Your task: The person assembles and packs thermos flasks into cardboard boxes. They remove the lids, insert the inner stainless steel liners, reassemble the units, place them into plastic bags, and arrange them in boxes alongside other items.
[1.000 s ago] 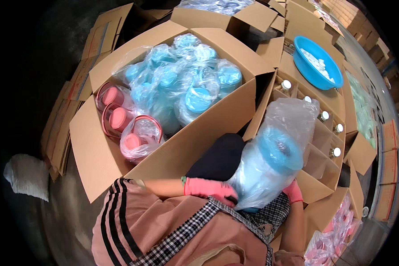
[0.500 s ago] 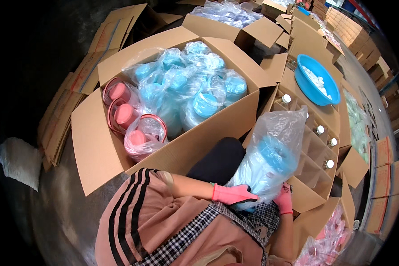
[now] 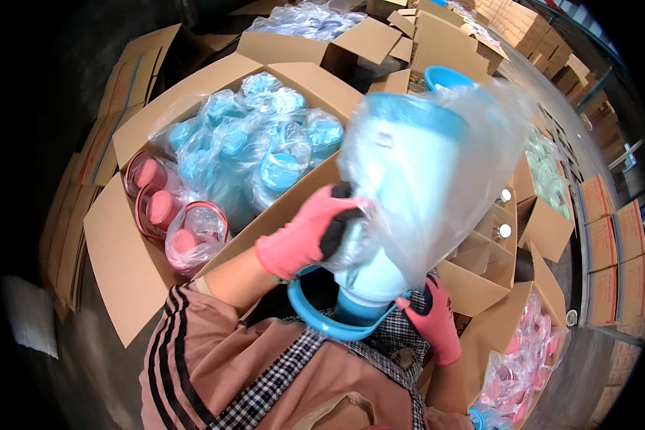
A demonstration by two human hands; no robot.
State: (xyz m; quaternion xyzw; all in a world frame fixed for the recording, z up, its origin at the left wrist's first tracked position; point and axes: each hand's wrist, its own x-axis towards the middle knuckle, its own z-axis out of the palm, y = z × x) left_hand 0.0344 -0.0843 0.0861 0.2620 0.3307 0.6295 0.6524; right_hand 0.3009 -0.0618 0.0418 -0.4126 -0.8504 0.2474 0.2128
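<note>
Bag (image 3: 491, 136) wraps blue tumbler (image 3: 401, 190); carton (image 3: 125, 261) holds bagged tumblers (image 3: 279, 172).

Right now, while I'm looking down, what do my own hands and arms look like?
Your left hand and right hand wear pink work gloves with black areas toward the fingers. Your left sleeve is dusty pink with black stripes running along it, and ends above a bare forearm.

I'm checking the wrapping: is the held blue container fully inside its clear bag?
Partly: the clear bag covers the container higher up, but its blue handle hangs outside.
</note>
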